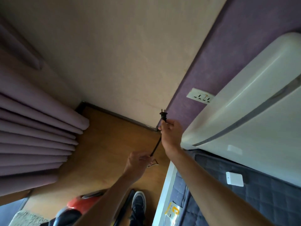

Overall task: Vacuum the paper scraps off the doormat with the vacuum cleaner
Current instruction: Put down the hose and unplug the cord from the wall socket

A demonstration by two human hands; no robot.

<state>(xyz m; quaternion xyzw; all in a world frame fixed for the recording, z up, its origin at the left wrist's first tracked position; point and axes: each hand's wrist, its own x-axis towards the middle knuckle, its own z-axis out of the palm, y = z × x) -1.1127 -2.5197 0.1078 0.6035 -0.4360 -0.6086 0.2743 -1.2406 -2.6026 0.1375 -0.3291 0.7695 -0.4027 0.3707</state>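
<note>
My right hand pinches a black two-pin power plug, prongs pointing up, beside the corner where the cream wall meets the purple wall. The black power cord runs taut from the plug down to my left hand, which grips it lower. A white wall socket sits on the purple wall, up and to the right of the plug, apart from it. The red vacuum cleaner lies on the wooden floor at the bottom, partly hidden by my left arm. A pale fuzzy mat corner shows bottom left.
Folded purple curtains hang at the left. A white headboard and a dark quilted mattress with a small white box fill the right. My dark shoe stands on the wooden floor.
</note>
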